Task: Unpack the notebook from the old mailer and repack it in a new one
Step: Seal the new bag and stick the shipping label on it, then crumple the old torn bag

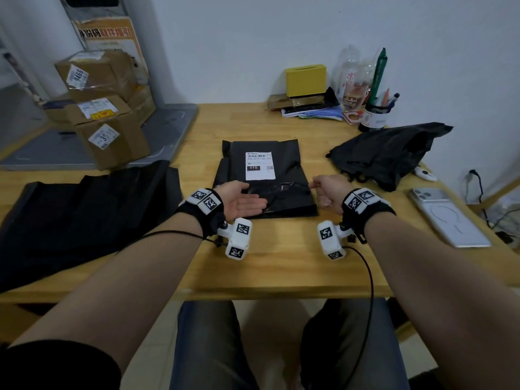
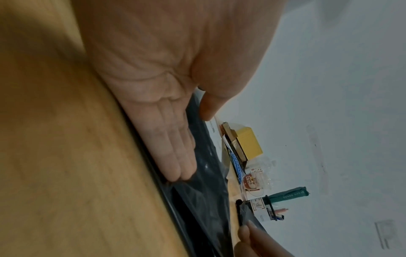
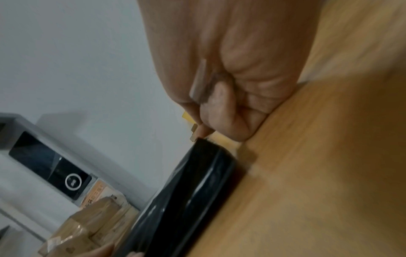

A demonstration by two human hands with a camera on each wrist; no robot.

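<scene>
Black mailer – white label – on yellow-tan wooden table.

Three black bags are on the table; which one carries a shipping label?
The middle black bag, lying between the two hands, has a white shipping label. The flat bag on the left and the crumpled bag on the right show none.

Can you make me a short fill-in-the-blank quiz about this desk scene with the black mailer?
1. The white shipping label sits on the black plastic mailer, which lies on the wooden ____.
2. The left hand lies palm-up with ____ fingers.
3. The yellow box stands against the ____.

Missing words: table; straight; wall
</scene>
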